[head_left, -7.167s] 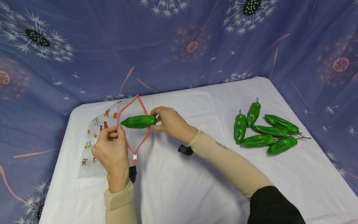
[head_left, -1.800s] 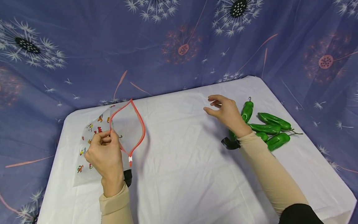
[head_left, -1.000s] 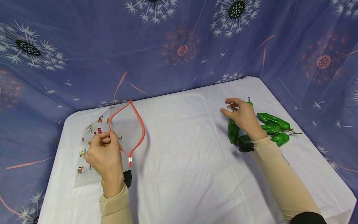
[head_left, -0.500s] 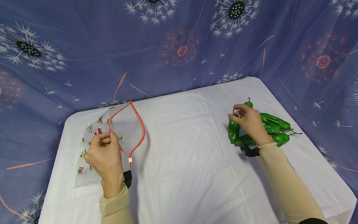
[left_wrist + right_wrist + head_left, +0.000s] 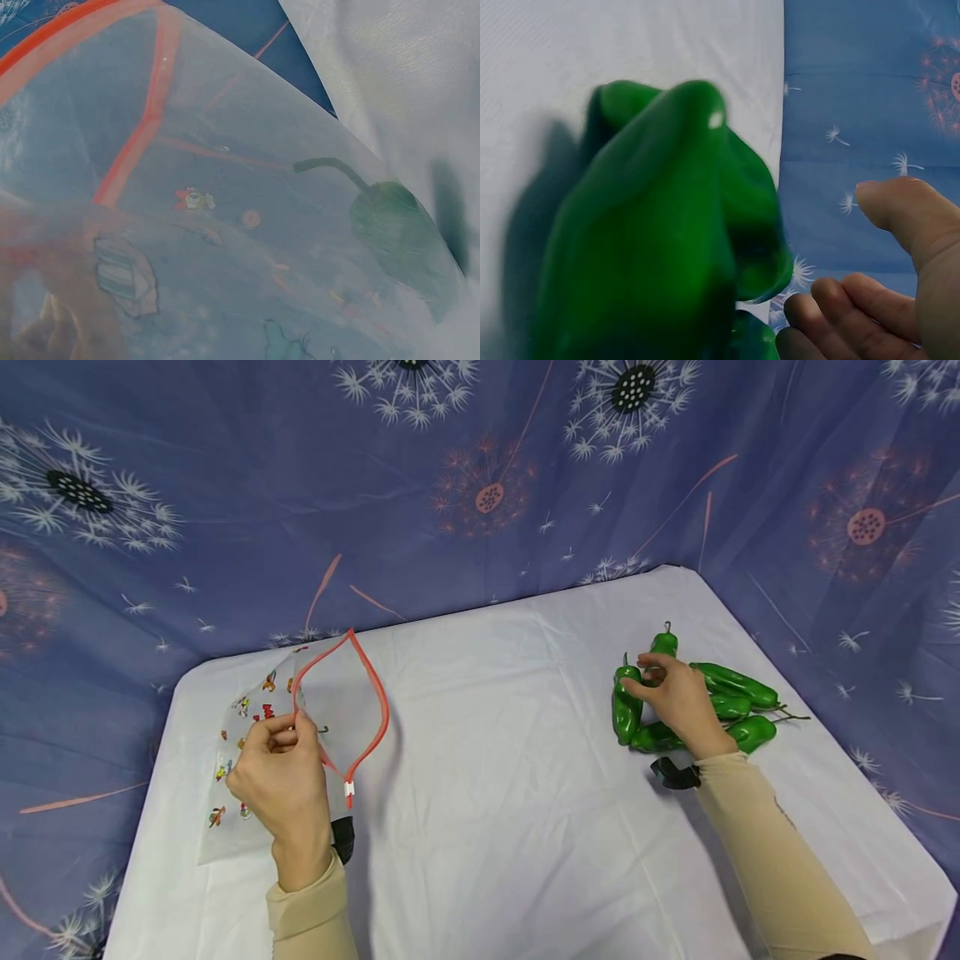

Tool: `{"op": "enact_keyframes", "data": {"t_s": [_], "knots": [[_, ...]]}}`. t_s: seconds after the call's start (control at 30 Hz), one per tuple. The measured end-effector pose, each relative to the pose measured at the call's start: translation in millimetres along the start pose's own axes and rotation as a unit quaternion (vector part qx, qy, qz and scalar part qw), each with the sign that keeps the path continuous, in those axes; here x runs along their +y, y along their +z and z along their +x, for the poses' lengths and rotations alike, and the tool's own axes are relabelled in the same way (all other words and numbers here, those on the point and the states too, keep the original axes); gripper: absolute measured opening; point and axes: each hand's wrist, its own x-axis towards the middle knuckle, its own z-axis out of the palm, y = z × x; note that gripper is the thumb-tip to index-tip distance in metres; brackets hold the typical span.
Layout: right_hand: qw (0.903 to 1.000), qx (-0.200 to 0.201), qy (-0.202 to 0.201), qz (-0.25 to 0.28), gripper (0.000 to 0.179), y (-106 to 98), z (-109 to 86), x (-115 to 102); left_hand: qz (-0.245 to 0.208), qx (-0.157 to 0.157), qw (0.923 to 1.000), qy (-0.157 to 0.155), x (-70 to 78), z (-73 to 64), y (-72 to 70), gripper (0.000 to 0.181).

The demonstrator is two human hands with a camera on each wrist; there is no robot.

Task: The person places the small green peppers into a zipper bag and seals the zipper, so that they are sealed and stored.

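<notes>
My left hand pinches the near rim of a clear zip bag with cartoon prints. The bag's red-edged mouth gapes to the right, a white slider at its front end. Through the plastic, the left wrist view shows one green pepper with a curved stem lying inside. My right hand hovers over several glossy green peppers, thumb and fingers apart and holding nothing. Its thumb tip overlaps the leftmost pepper in the head view. In the right wrist view a pepper looms close, left of the spread fingers.
A white cloth covers the table, its back edge along a blue dandelion-print curtain. The peppers are bunched on the right side, the bag on the left. Black wrist cameras stick out from both wrists.
Earlier the right hand held a pepper at the bag's mouth; that pepper is in the bag now. The right hand has moved rightward and lowered over the peppers. The left hand keeps its grip.
</notes>
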Motion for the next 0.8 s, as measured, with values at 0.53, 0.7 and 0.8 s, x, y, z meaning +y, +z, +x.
{"op": "enact_keyframes", "data": {"t_s": [0.53, 0.7, 0.8], "knots": [[0.9991, 0.001, -0.007, -0.041, 0.059, 8.3, -2.1, 9.6, 0.000, -0.001, 1.0000, 0.001, -0.5, -0.7, -0.3, 0.014], [0.9984, 0.007, -0.007, -0.055, 0.060, 10.8, -2.9, 8.5, 0.001, 0.000, 1.0000, 0.005, -0.1, -0.1, 0.3, 0.014], [0.9980, 0.000, 0.002, -0.063, 0.062, 13.4, -3.0, 9.3, 0.001, 0.002, 1.0000, 0.006, -0.1, 0.1, 0.4, 0.013]]}}
